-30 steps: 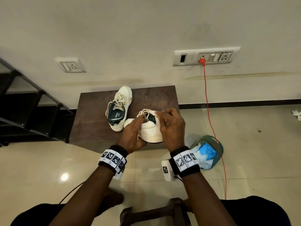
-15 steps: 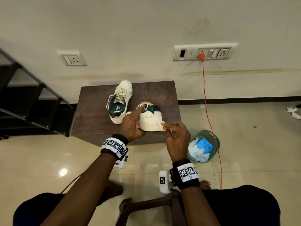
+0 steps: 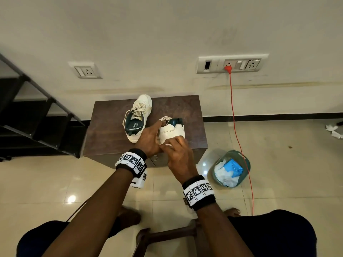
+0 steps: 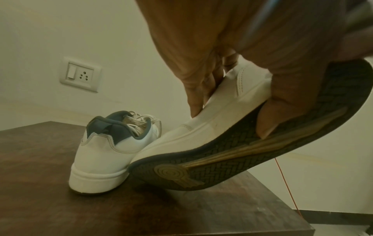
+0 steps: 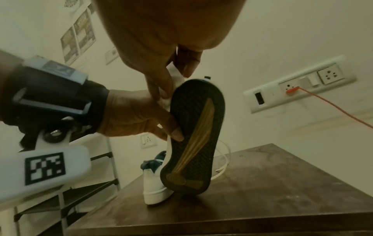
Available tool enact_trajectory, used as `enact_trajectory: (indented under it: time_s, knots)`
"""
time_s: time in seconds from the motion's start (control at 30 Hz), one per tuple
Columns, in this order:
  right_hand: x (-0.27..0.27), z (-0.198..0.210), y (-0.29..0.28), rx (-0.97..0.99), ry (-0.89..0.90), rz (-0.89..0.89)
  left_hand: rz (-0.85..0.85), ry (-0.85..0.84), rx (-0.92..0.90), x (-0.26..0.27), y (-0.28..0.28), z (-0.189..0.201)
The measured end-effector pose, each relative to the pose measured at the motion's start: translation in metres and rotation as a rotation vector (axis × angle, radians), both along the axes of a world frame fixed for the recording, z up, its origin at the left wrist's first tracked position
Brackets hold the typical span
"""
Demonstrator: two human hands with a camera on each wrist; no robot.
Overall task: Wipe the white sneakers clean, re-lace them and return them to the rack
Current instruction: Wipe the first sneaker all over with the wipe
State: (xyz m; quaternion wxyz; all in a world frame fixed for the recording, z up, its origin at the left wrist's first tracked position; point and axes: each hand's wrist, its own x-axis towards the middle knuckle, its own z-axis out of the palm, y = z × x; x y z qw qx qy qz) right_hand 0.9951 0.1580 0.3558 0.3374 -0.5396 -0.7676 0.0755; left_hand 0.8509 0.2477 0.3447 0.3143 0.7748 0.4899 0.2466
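Domestic interior, most likely a hallway or living area of a home. Evidence: glossy cream floor tiles [image 3: 46,182] with a dark skirting strip [image 3: 269,116]; plain painted wall [image 3: 167,34] carrying household switch-and-socket plates [image 3: 232,64], one with an orange cable [image 3: 239,145] plugged in; a black shoe rack [image 3: 37,115] beside a low brown wooden table [image 3: 107,130]; printed sheets [image 5: 78,35] on a far wall.
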Motion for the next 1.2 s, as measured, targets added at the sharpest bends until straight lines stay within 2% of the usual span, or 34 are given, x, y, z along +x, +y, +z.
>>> enact_trajectory:
  time_s: [0.1,0.2,0.33,0.43,0.5,0.7,0.97,1.07,1.2]
  knots:
    - [0.023,-0.007,-0.005,0.056,0.122,-0.07,-0.006,0.006,-0.003,-0.002,0.002,0.0]
    - [0.039,-0.011,-0.009,0.017,0.298,-0.155,-0.01,0.03,0.001,-0.003,0.004,0.001]
    - [0.039,-0.011,-0.001,-0.011,0.438,-0.25,0.011,0.042,-0.007,-0.003,0.005,0.004]
    - [0.042,-0.017,0.001,-0.05,0.687,-0.388,0.019,0.048,-0.024,-0.011,0.005,0.002]
    - [0.036,-0.016,0.0,-0.09,0.795,-0.412,0.032,0.042,-0.031,-0.017,0.005,0.0]
    - [0.0,-0.002,-0.012,-0.029,0.723,-0.317,0.067,-0.002,0.001,-0.023,0.002,-0.003]
    - [0.014,0.005,0.054,-0.069,0.572,-0.262,0.034,0.014,0.024,-0.019,-0.004,-0.007]
    - [0.018,0.002,0.035,-0.12,0.595,-0.333,0.03,-0.029,0.049,-0.011,-0.007,-0.014]
    - [0.028,-0.014,-0.003,-0.149,0.722,-0.507,-0.054,0.044,0.083,0.014,-0.009,-0.031]
